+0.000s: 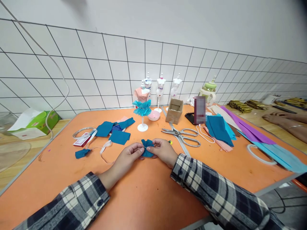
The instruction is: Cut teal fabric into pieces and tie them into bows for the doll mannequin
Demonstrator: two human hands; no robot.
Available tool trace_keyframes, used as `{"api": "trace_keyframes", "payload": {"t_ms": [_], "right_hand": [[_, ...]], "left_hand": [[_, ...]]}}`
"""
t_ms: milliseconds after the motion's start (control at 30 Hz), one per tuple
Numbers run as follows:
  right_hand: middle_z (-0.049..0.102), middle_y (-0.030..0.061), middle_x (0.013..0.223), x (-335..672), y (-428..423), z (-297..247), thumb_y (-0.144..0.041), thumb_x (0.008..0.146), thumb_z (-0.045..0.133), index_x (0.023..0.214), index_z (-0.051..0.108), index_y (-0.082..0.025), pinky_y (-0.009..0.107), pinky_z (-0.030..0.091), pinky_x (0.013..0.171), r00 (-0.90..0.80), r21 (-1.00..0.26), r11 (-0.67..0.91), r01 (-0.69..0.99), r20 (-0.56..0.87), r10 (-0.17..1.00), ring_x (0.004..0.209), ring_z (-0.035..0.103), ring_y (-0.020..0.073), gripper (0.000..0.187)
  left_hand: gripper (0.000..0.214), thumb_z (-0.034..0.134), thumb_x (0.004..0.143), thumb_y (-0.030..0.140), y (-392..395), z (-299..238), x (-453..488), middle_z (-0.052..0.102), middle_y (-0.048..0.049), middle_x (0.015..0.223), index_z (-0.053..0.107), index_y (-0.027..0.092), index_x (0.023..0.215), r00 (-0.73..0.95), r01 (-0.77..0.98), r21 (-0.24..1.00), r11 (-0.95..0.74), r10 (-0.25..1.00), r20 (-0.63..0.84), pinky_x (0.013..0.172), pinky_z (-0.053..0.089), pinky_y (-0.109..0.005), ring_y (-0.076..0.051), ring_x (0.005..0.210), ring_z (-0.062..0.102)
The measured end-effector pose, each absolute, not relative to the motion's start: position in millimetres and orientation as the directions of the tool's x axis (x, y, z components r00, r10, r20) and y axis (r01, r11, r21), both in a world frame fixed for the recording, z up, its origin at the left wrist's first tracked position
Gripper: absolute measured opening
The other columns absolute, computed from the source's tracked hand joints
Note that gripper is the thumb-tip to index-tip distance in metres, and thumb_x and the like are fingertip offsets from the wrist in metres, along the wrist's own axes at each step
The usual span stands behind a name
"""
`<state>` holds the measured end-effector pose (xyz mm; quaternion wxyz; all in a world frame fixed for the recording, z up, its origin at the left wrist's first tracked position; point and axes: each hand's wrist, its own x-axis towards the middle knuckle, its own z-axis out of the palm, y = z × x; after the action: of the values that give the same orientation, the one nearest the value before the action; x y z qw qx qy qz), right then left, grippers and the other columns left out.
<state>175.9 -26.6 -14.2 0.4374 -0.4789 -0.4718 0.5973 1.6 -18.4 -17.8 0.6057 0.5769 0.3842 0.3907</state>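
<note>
A small piece of teal crepe paper (147, 154), pinched into gathers across its middle, is held between both hands above the orange table (134, 191). My left hand (131, 152) grips its left side between thumb and fingers. From the other side my right hand (165, 150) pinches it, thumb on top. Flat teal paper pieces (120, 137) lie beyond my left hand, with a smaller crumpled teal piece (82, 153) farther left. Large scissors (185, 135) rest partly open beyond my right hand. A mini dress form (142, 110) wearing pink and turquoise ruffled paper stands ahead.
Three white mini mannequins (161, 88) stand by the tiled wall. Near them are a pink bowl (154, 116), a cardboard box (174, 111) and a green-lidded bottle (209, 89). Coloured paper strips (251, 131) cover the right side. Another person's hand (275, 118) rests at far right.
</note>
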Motion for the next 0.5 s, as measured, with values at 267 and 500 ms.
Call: {"api": "trace_keyframes", "payload": {"t_ms": [267,500], "right_hand": [[0.059,-0.0036,0.065,172.9,-26.0,-16.4,-0.032,0.066,0.075,0.08,0.06,-0.017,0.022,0.047,0.051,-0.122,-0.986,-0.155,-0.067,-0.146,0.982,0.056,0.055,0.01,0.026],[0.06,-0.0032,0.062,173.3,-25.4,-16.4,-0.032,0.066,0.074,0.076,0.059,-0.017,0.022,0.044,0.053,-0.192,-0.987,-0.128,-0.093,-0.108,0.975,0.056,0.055,0.0104,0.022]], "left_hand": [[0.033,0.079,0.07,0.043,-19.7,-17.4,6.1,0.071,-0.0031,0.086,0.066,0.018,0.088,0.308,-0.038,0.999,0.014,0.951,-0.002,0.078,0.05,-0.031,-0.02,0.084,0.065],[0.027,0.079,0.073,0.039,-14.9,-26.8,-0.7,0.071,-0.0023,0.088,0.07,0.019,0.09,0.317,-0.196,0.971,0.138,0.946,-0.07,0.08,0.051,-0.032,-0.018,0.083,0.065]]}}
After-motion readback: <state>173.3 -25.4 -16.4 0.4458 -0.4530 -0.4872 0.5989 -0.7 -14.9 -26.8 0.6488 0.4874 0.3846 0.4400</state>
